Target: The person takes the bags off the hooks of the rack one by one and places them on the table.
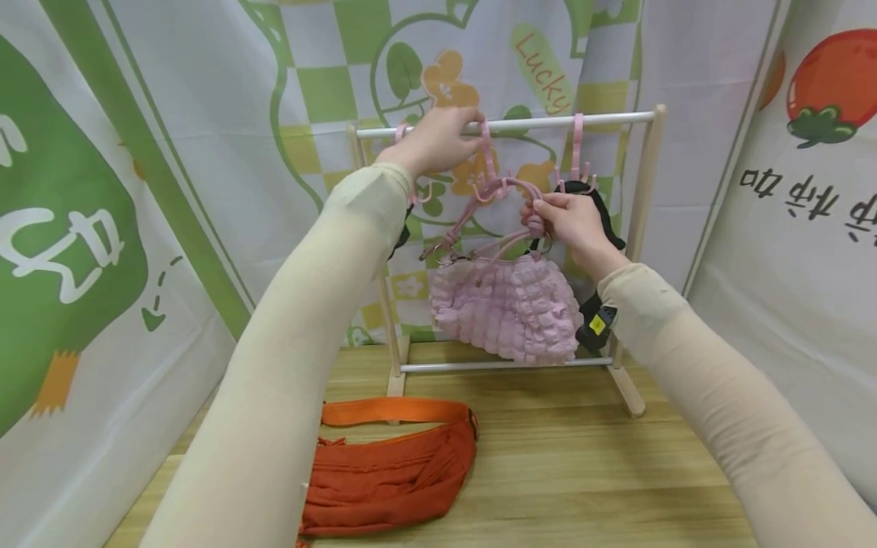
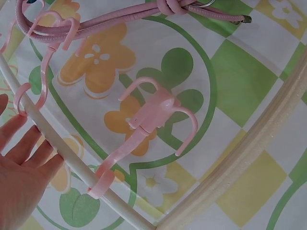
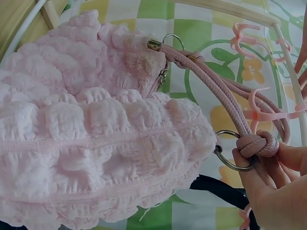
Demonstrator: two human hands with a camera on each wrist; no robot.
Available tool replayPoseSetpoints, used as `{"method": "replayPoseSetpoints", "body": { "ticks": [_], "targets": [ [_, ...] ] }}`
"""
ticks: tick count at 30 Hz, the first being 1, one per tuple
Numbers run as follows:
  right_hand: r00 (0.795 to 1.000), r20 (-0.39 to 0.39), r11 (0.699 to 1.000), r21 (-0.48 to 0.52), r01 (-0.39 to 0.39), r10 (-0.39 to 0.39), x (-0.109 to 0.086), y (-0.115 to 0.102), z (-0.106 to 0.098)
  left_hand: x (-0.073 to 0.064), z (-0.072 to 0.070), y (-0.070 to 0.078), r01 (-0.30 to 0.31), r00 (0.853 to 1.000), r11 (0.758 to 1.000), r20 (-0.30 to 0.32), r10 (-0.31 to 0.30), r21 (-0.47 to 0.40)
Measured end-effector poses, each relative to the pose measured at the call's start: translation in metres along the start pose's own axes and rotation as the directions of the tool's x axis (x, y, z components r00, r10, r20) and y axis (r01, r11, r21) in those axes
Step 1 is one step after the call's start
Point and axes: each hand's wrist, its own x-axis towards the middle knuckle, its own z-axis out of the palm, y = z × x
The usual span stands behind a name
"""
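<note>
A pink puffy handbag [image 1: 503, 304] hangs by its looped handle [image 3: 218, 91] at the middle pink hook [image 1: 488, 152] of a small rack. My right hand [image 1: 572, 224] pinches the knotted part of that handle near a metal ring [image 3: 235, 165], fingers below and thumb beside the knot. Up on the rack's white rail [image 2: 72, 165], my left hand [image 1: 441, 141] touches the rail beside the middle hook. Its fingers [image 2: 24, 143] look fairly straight in the left wrist view. The handle's loop lies across the hook's prongs [image 2: 53, 28].
An orange waist bag [image 1: 390, 472] lies on the wooden table [image 1: 582, 464] in front of the rack. Another pink hook [image 2: 153, 115] hangs on the left, and a third [image 1: 577, 144] on the right bears a black item [image 1: 603, 213]. Wooden posts [image 1: 644, 190] frame the rack.
</note>
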Motion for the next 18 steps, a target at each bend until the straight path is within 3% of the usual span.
{"method": "replayPoseSetpoints", "body": {
  "ticks": [18],
  "targets": [
    [0.998, -0.065, 0.999, 0.052, -0.008, 0.011, 0.001, -0.013, 0.003, 0.0, 0.0, 0.0, 0.004, 1.0, 1.0, 0.0, -0.004, 0.007]
  ]
}}
